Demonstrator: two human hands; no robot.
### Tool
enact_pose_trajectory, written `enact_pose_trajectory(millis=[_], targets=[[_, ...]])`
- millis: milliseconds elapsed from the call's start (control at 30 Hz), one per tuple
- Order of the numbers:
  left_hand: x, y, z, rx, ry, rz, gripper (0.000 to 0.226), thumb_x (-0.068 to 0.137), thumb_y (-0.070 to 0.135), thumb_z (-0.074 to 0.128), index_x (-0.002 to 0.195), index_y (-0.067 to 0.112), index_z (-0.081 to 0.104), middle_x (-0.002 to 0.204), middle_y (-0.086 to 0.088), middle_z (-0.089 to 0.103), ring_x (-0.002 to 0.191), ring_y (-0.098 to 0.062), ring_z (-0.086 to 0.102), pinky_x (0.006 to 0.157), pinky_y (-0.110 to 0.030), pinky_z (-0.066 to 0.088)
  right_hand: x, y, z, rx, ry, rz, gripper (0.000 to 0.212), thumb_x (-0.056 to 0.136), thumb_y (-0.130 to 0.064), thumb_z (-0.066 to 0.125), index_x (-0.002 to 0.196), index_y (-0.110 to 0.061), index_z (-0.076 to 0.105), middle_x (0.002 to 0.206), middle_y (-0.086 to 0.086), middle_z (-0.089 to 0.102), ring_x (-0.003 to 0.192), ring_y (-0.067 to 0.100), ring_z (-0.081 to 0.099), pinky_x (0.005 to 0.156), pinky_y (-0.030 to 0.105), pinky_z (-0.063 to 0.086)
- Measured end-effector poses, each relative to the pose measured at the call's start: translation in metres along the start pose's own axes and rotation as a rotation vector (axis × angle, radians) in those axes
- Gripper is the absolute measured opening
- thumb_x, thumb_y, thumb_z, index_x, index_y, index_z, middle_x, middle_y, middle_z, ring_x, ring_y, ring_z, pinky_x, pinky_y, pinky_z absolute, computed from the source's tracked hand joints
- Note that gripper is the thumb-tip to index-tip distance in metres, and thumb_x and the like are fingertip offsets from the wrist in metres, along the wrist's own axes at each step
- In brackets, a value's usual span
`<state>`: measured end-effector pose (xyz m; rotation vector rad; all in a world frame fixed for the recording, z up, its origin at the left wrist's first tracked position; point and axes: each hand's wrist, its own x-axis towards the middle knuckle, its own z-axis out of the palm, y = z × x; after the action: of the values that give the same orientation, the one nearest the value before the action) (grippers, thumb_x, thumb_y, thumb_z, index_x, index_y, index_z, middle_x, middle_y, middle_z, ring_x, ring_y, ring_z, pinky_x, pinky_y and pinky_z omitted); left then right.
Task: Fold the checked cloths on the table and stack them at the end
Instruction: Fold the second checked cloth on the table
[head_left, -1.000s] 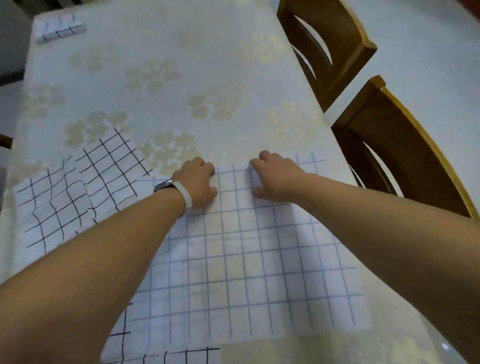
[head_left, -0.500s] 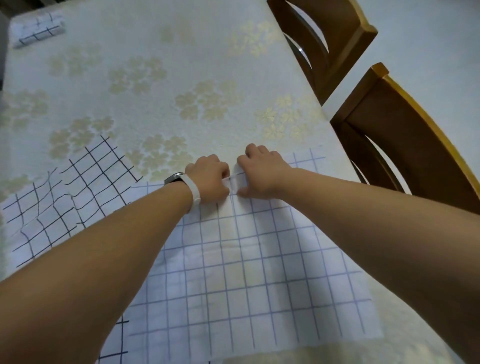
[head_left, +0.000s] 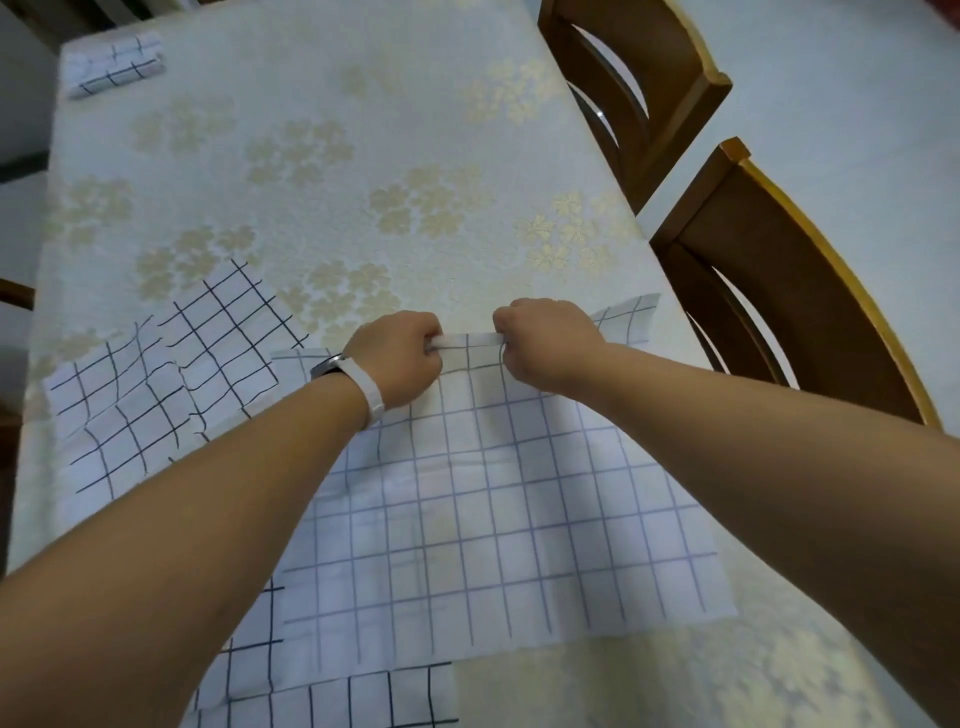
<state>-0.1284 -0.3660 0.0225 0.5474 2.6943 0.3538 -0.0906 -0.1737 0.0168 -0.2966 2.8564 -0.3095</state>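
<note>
A white cloth with a blue-grey check (head_left: 498, 525) lies spread in front of me on the table (head_left: 322, 171). My left hand (head_left: 397, 358) and my right hand (head_left: 545, 340) each pinch its far edge, which is lifted a little off the table between them. A crumpled white cloth with a black check (head_left: 156, 374) lies to the left, partly under my left forearm. Another black-checked cloth (head_left: 363, 696) shows beneath the near edge. A small folded checked cloth (head_left: 111, 65) sits at the table's far left corner.
The table carries a cream cover with gold flower prints. Two wooden chairs stand along the right side, the farther chair (head_left: 634, 93) and the nearer chair (head_left: 779, 291). A dark edge of furniture (head_left: 13, 296) shows at the left.
Both hands went from resting flat on the cloth's far edge to pinching it, and the edge between them has risen off the table.
</note>
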Motion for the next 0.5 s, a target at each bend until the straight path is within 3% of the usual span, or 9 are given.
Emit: enact_pose_trajectory(millis=[200,500], targets=[[-0.062,0.010,-0.005,0.162,0.171,0.158,0.013,0.087,0.019,0.051,0.084,0.018,0.063,0.076,-0.001,0.060,0.067,-0.024,0.056,0.058,-0.032,0.045,-0.055,-0.012,-0.014,-0.060,0.181,-0.055,0.012,0.089,-0.014,0.049,0.090,-0.009,0.061,0.083,0.006,0.058,0.071,0.028,0.054,0.057,0.033,0.039],[-0.159,-0.010,0.012,0.285,0.333,0.333,0.012,0.080,0.017,0.057,0.070,0.013,0.062,0.061,-0.003,0.055,0.053,-0.025,0.049,0.047,-0.027,0.034,-0.150,-0.021,-0.007,-0.095,0.285,-0.084,0.008,0.085,-0.012,0.059,0.082,-0.007,0.065,0.070,0.007,0.057,0.059,0.026,0.049,0.052,0.037,0.047]])
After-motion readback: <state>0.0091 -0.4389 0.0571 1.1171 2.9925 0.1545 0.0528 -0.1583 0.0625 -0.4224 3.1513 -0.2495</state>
